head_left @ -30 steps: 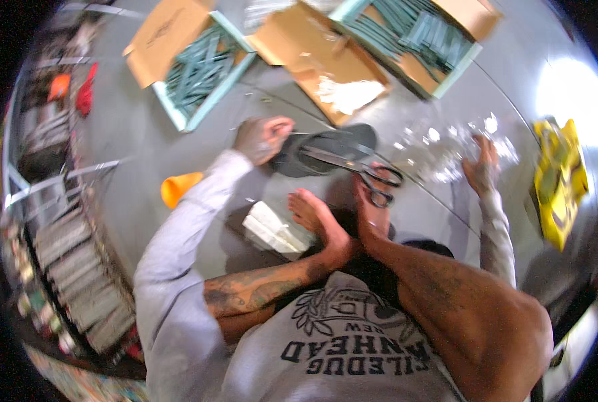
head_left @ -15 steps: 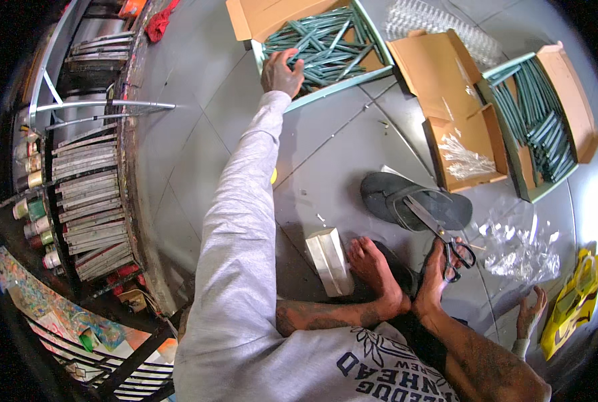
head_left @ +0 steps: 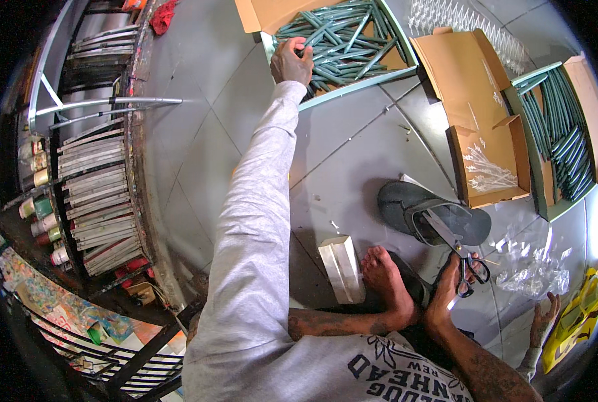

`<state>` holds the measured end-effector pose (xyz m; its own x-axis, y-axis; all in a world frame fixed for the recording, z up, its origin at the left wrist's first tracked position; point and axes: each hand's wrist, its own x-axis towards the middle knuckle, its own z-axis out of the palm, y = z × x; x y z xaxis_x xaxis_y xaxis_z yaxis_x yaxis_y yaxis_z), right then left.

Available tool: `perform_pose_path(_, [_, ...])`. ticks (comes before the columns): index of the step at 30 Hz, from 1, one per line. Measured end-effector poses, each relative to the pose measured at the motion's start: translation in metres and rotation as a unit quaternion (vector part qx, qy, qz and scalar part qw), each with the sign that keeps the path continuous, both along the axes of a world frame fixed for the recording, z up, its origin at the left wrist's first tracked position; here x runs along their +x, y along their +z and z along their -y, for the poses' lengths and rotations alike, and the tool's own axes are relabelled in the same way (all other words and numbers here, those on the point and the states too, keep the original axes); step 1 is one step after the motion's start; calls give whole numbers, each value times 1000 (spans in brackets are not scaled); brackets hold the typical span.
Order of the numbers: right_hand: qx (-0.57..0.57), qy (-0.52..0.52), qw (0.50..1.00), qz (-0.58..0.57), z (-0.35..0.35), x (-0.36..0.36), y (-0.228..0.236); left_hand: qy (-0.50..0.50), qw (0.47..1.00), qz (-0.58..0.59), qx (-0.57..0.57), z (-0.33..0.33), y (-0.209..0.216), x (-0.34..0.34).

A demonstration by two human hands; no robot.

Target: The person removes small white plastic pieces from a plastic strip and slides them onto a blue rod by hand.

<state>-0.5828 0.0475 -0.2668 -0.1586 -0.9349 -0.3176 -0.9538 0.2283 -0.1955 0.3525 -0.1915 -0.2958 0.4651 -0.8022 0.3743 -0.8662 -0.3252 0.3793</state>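
My left hand (head_left: 291, 61) is at the near left corner of an open box (head_left: 357, 89) with a pale green outside. Slim dark green pen-like sticks (head_left: 342, 41) lie criss-cross inside it. The fingers are curled in, and a dark stick end shows between them; the rest of it is hidden. At the lower right, beside a yellow plastic bag (head_left: 578, 321), my right hand (head_left: 545, 318) hangs with its fingers apart and nothing in it. Black-handled scissors (head_left: 470, 271) lean on my foot, blades over a dark flip-flop (head_left: 433, 213).
A second box of green sticks (head_left: 557, 134) stands at the right. Beside it a brown carton (head_left: 490, 187) holds thin clear pieces. Clear plastic wrap (head_left: 533, 278) and a small white box (head_left: 341, 268) lie on the tiles. A rack (head_left: 101, 201) lines the left.
My left hand has closed its fingers at the box's near left corner. The whole scene has shifted slightly right in view. My right hand stays low beside the bag.
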Motion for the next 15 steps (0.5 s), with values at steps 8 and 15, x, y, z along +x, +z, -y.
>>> perform_pose_path(8, [7,-4,1000,22,6,-4,3,-9,1000,-25,8,2,6,2])
perform_pose_path(15, [6,-11,998,57,4,11,39,29,993,-95,58,20,-8,-3])
